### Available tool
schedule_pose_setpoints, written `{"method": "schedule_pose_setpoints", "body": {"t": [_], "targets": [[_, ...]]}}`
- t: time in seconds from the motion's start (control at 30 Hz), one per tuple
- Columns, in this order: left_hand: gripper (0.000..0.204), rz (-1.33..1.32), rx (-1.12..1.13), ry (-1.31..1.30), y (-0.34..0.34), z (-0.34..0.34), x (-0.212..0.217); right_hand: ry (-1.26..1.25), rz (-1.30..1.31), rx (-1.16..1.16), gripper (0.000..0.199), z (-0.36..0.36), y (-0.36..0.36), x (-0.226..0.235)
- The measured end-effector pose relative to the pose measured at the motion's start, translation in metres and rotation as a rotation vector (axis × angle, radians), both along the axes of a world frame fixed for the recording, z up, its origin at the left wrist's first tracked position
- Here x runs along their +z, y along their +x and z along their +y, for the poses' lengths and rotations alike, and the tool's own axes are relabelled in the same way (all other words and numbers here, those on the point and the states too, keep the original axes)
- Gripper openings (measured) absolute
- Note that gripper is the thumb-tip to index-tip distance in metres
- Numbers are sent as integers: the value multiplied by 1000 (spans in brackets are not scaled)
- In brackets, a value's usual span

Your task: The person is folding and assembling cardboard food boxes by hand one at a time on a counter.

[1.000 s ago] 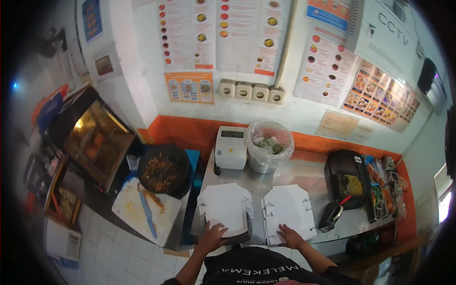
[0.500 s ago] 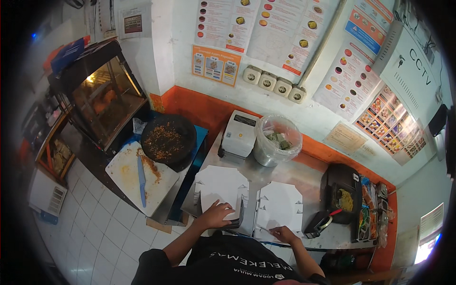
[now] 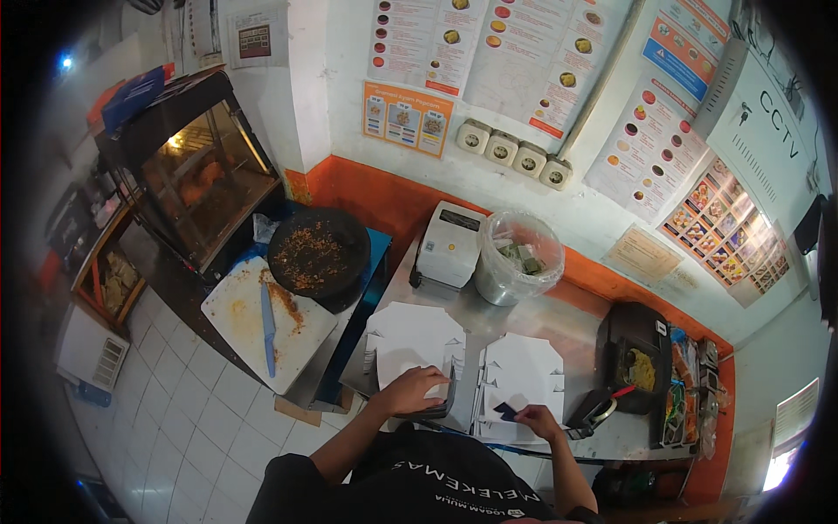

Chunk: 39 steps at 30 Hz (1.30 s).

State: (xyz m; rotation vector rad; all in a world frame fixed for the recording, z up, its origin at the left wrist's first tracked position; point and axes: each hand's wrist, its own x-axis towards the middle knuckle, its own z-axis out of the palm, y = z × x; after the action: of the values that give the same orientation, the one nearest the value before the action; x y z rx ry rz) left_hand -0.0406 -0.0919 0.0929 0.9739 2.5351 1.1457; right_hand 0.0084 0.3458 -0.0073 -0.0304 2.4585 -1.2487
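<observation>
Two stacks of flat white cardboard box blanks with notched edges lie side by side on the metal table. On the near right corner of the left stack (image 3: 410,336) rests my left hand (image 3: 412,392), its fingers spread and holding nothing. My right hand (image 3: 541,420) is over the near end of the right stack (image 3: 521,367). Between its thumb and fingers it pinches a small dark flat piece (image 3: 504,410). Whether that piece is loose or a turned-up flap of the top blank, I cannot tell.
Behind the stacks stand a white label printer (image 3: 449,245) and a metal pot (image 3: 497,289) lined with clear plastic. A stapler-like tool (image 3: 593,410) and a black container (image 3: 630,349) sit to the right. Leftward are a cutting board (image 3: 236,306) with a blue knife (image 3: 268,323) and a stone mortar (image 3: 319,253).
My right hand has moved slightly right and up, and the dark piece now shows in its fingers. My left hand stays on the left stack. The whole view has shifted a little.
</observation>
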Motion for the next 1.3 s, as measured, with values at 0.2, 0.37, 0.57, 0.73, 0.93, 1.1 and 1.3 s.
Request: {"method": "schedule_pose_setpoints", "body": {"t": [0.2, 0.37, 0.57, 0.73, 0.93, 1.1, 1.3], "targets": [[46, -62, 45, 65, 5, -6, 11, 333, 675, -202, 18, -42, 6, 71], [47, -51, 23, 112, 1, 6, 21, 468, 794, -102, 29, -53, 6, 111], [49, 109, 7, 240, -9, 53, 58, 558, 889, -234, 30, -66, 7, 158], [41, 434, -84, 321, -26, 99, 80, 416, 900, -74, 28, -77, 13, 225], [28, -364, -431, 273, -37, 98, 101, 183, 850, -196, 22, -100, 38, 296], [31, -830, -640, 447, -29, 102, 84, -206, 881, -252, 27, -106, 44, 279], [41, -877, -570, 704, -16, 103, 86, 96, 756, -113, 37, -134, 47, 303]]}}
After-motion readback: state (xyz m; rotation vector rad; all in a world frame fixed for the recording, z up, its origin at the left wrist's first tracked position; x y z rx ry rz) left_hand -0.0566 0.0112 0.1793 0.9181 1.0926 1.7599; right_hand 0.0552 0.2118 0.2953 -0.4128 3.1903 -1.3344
